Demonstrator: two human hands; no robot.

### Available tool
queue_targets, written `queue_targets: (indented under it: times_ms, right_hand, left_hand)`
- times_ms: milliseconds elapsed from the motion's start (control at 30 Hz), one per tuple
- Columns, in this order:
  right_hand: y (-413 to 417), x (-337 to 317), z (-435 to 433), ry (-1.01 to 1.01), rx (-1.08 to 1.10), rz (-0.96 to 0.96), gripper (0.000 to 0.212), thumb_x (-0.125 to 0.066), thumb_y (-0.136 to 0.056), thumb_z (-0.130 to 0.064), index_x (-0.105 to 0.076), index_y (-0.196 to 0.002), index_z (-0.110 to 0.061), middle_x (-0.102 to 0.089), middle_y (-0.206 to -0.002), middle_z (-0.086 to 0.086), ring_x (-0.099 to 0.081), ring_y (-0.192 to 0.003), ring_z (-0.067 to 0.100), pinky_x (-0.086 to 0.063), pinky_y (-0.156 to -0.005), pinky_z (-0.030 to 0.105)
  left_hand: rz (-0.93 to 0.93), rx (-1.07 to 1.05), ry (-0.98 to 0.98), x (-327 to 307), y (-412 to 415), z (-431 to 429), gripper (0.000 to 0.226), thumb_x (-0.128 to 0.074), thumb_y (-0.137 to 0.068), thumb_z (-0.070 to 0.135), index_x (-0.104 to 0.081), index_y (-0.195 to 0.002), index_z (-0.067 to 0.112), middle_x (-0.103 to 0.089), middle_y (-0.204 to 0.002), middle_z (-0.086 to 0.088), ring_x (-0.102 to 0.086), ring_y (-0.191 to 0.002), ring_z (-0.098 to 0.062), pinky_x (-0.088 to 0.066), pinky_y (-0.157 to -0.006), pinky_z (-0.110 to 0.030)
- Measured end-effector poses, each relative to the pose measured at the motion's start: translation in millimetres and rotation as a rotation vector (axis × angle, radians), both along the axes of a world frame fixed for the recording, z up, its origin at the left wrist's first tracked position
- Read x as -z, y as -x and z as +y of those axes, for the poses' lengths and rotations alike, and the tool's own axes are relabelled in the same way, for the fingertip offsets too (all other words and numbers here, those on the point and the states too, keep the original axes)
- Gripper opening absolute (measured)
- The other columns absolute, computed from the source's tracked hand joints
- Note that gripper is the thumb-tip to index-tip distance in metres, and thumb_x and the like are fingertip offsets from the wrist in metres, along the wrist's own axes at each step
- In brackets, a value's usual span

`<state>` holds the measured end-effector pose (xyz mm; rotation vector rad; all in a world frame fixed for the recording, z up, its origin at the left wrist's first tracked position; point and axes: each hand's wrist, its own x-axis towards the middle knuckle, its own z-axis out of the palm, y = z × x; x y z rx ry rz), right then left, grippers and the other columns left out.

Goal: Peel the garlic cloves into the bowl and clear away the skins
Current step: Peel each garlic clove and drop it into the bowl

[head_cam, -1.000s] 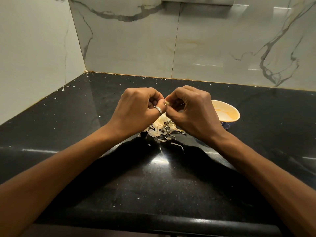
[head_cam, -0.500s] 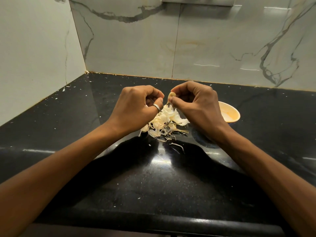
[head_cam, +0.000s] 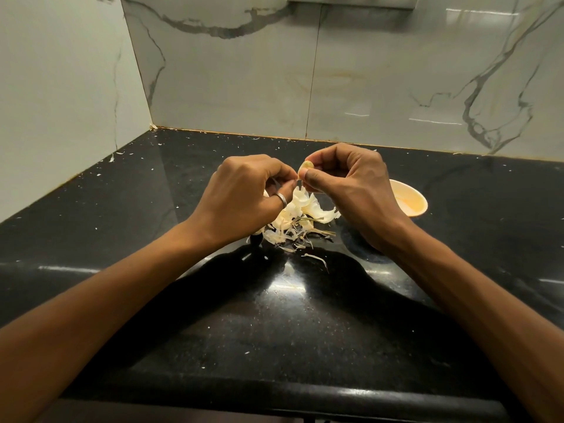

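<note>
R hand [head_cam: 351, 190]: fingers curled; thumb + forefinger tips pinch 1 garlic clove [head_cam: 306, 167], held in the air right above the skin pile [head_cam: 300, 219].
L hand [head_cam: 244, 196]: fingers curled, thumb + forefinger tips nipped on a thin skin sliver [head_cam: 275, 182], just left of the clove, over the pile's left side.
Ring [head_cam: 282, 199]: 1, silver-coloured metal band, on L thumb, at the pile's left edge.
Clove look: small, rounded, pale yellow, smooth + glossy; only the top shows betw. the fingertips, rest hidden.
Skin pile: 1 heap, flakes too many to count; papery, curled, cream-white, w/ a few thin dry straw-coloured strands at the near side; 1 loose strip lies just in front of the pile.
Bowl [head_cam: 412, 199]: 1, round, shallow, cream-orange, smooth rim; right of the pile, partly behind the R wrist; contents can't be told.
Counter [head_cam: 274, 331]: black speckled stone, polished, reflective, rounded front edge; tiny white flecks scattered all round the pile.
Walls [head_cam: 244, 71]: glossy pale marble-look tiles w/ grey veins, behind + left of the pile, meeting in a corner.
</note>
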<state>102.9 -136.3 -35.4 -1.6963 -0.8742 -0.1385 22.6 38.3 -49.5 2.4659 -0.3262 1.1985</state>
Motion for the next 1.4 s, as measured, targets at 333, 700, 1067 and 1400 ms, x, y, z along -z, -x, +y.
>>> queue_targets:
  times_ms: [333, 700, 1067, 1400]
  right_hand:
    - [-1, 1, 0, 0.015, -0.008, 0.001, 0.014, -0.078, -0.088, -0.013, -0.074, -0.099, -0.007, -0.077, -0.089, 0.006, -0.076, -0.081, 0.019, -0.064, -0.079, 0.039]
    - [0, 2, 0, 0.005, -0.041, 0.047, 0.014, -0.078, -0.088, -0.013, -0.073, -0.099, -0.006, -0.077, -0.088, 0.007, -0.076, -0.08, 0.021, -0.064, -0.079, 0.04]
    - [2, 2, 2, 0.035, -0.067, 0.063, 0.014, -0.074, -0.091, -0.008, -0.073, -0.104, -0.003, -0.076, -0.091, 0.01, -0.076, -0.082, 0.021, -0.063, -0.08, 0.036]
    - [3, 1, 0, 0.029, -0.095, 0.111, 0.013, -0.071, -0.092, -0.004, -0.074, -0.105, -0.001, -0.076, -0.093, 0.012, -0.076, -0.084, 0.023, -0.062, -0.079, 0.032]
  left_hand:
    - [0.007, -0.004, -0.006, 1, 1, -1, 0.027, -0.071, -0.087, 0.039, -0.074, -0.094, 0.013, -0.072, -0.085, 0.007, -0.066, -0.065, -0.005, -0.056, -0.062, -0.034]
    - [-0.004, -0.034, -0.003, 2, 1, 0, 0.019, -0.064, -0.087, 0.03, -0.074, -0.085, 0.015, -0.07, -0.075, 0.005, -0.064, -0.064, -0.011, -0.053, -0.058, -0.038]
    - [-0.013, -0.069, 0.038, -3, 1, 5, 0.015, -0.064, -0.085, 0.028, -0.07, -0.083, 0.015, -0.067, -0.074, 0.004, -0.061, -0.064, -0.012, -0.054, -0.059, -0.039]
    - [-0.06, -0.136, 0.104, -7, 1, 12, 0.017, -0.064, -0.085, 0.029, -0.072, -0.085, 0.014, -0.067, -0.075, 0.005, -0.061, -0.064, -0.011, -0.056, -0.062, -0.038]
